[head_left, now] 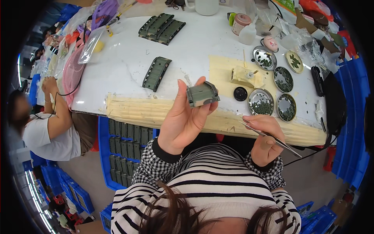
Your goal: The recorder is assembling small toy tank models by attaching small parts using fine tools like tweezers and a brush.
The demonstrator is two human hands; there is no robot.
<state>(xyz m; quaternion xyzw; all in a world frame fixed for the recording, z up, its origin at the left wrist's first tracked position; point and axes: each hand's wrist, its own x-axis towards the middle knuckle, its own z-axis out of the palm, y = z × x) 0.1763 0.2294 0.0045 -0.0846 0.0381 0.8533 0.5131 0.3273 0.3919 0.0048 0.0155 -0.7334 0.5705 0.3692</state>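
My left hand (pixel 186 119) holds up a green camouflage model part (pixel 202 94) between thumb and fingers, above the table's front edge. To its right, my right hand (pixel 267 140) is closed around metal tweezers (pixel 272 137), their tips pointing left toward the part. Nothing shows between the tips. Nearest the right hand are round metal dishes of small dark green pieces, among them a front dish (pixel 261 91) and one beside it (pixel 295 107). A similar long green part (pixel 156 74) lies alone on the table, with several more in a stack (pixel 161 29) farther back.
Masking tape covers the table's front edge (pixel 136 113). A tape-wrapped block (pixel 247 77) with a brush stands beside a black round cap (pixel 240 93). Below the table, a blue crate (pixel 103 148) holds rows of green parts. Another person (pixel 54 128) sits at the left.
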